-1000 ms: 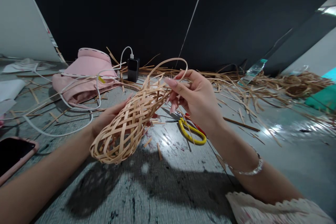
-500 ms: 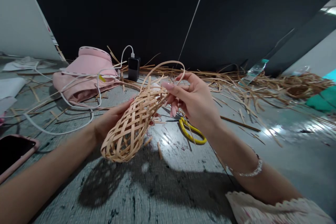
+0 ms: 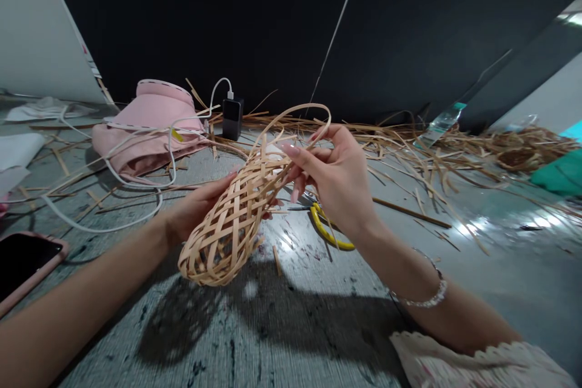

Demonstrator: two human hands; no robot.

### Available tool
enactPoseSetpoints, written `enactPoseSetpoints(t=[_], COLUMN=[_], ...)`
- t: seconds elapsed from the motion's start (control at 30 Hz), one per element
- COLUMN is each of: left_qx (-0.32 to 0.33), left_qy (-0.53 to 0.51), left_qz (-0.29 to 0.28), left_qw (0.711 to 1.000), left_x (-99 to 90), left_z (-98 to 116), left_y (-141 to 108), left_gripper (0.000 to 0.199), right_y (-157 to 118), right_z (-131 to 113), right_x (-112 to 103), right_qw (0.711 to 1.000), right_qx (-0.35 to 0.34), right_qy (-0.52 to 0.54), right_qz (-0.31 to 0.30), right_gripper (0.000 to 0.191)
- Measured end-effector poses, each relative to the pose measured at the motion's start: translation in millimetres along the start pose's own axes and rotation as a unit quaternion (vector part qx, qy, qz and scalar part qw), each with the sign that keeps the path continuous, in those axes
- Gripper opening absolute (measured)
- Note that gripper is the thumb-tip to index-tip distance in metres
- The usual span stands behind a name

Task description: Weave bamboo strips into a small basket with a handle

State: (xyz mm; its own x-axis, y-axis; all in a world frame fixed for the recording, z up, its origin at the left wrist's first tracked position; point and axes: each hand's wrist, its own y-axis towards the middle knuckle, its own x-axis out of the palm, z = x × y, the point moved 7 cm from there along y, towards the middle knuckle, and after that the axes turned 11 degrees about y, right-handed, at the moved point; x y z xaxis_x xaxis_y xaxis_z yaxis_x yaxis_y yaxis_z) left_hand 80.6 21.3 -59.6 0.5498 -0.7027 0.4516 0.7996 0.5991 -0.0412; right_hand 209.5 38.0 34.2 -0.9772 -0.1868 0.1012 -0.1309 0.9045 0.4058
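Note:
A long, narrow woven bamboo basket (image 3: 227, 224) is held tilted above the table, its rounded closed end toward me. My left hand (image 3: 193, 209) is wrapped round its far left side, with most of the fingers hidden behind the weave. At the upper end of the basket, my right hand (image 3: 339, 170) pinches a thin bamboo strip (image 3: 300, 107) between thumb and fingers. That strip arches in a loop over the basket's loose ends. Beneath my right hand lie yellow-handled scissors (image 3: 328, 233), partly covered by it.
Loose bamboo strips (image 3: 400, 133) litter the table's back. A pink sun visor hat (image 3: 163, 103), a white cable (image 3: 113, 229) and a black power bank (image 3: 232, 118) are at the back left. A phone (image 3: 27, 264) lies left. A plastic bottle (image 3: 440, 124) leans at the back right.
The basket has shifted slightly to the right and turned a little. The strip's loop has moved right with my right hand, which still pinches it.

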Motion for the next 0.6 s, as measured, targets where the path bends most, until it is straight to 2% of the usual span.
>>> enactPoseSetpoints(t=[0.2, 0.37, 0.6], left_qx=[-0.005, -0.012, -0.019], left_qy=[-0.071, -0.088, -0.075], left_qz=[-0.025, -0.017, 0.006], left_qw=[0.997, 0.996, 0.997], left_x=[-4.6, 3.9, 2.8], left_z=[-6.3, -1.1, -0.8], left_y=[0.6, 0.3, 0.3], left_gripper=[0.057, 0.056, 0.054], right_y=[1.1, -0.8, -2.0], right_z=[-8.0, -0.5, -1.1], right_x=[-8.3, -0.8, 1.3], right_qw=[0.998, 1.000, 1.000], right_qx=[-0.035, 0.002, 0.004], right_qy=[-0.025, -0.022, -0.010], right_qz=[0.052, 0.003, -0.009], right_gripper=[0.047, 0.046, 0.041])
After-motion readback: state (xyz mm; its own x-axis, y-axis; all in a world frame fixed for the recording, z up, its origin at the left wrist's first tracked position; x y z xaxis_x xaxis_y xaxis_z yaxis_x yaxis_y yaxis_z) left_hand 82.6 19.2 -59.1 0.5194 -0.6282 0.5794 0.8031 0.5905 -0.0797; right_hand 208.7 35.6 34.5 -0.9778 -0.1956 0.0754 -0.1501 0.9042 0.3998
